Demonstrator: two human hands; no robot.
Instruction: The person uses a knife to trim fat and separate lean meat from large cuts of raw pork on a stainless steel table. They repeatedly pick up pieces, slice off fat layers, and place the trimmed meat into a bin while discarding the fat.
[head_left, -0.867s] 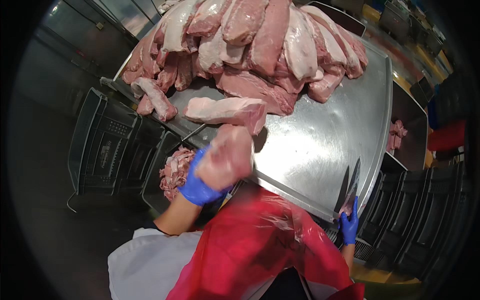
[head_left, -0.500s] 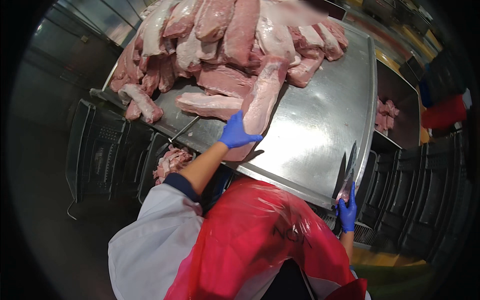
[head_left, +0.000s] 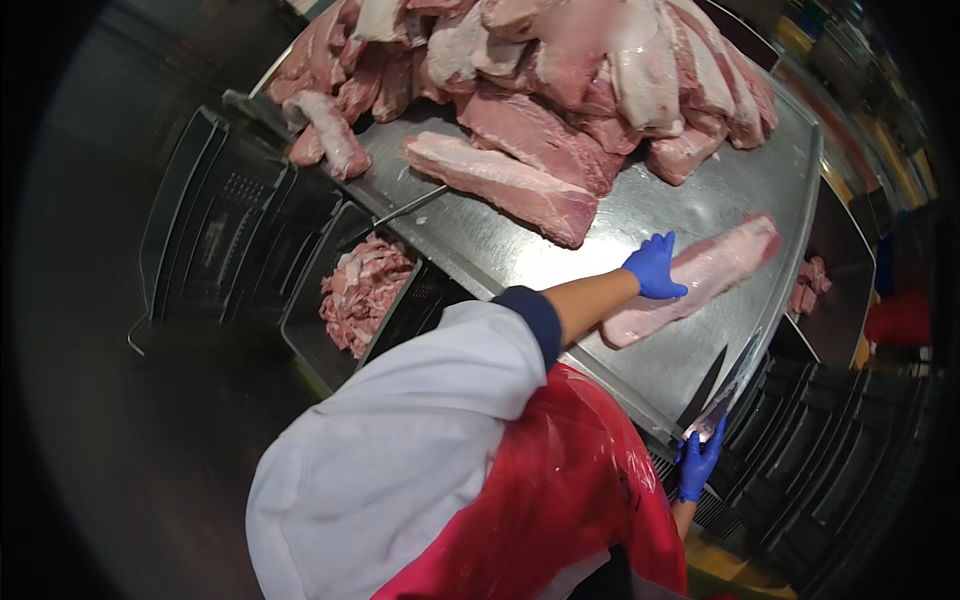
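Downward head-worn fisheye, seemingly fairly near

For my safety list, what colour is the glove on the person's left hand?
The glove on the left hand is blue, clearest in the head view.

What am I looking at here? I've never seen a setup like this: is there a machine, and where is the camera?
No machine is doing this: these are a person's own hands in blue gloves. The wide camera sits on their head, looking down, which makes straight edges look curved.

The left hand, thumb and fingers spread, rests on a long pink piece of meat. The right hand holds a knife near the metal table's edge, its blade pointing away from the person.

A large pile of meat covers the far side, and another long piece lies in front of it. Beside the table, on the left, a dark bin holds meat scraps.
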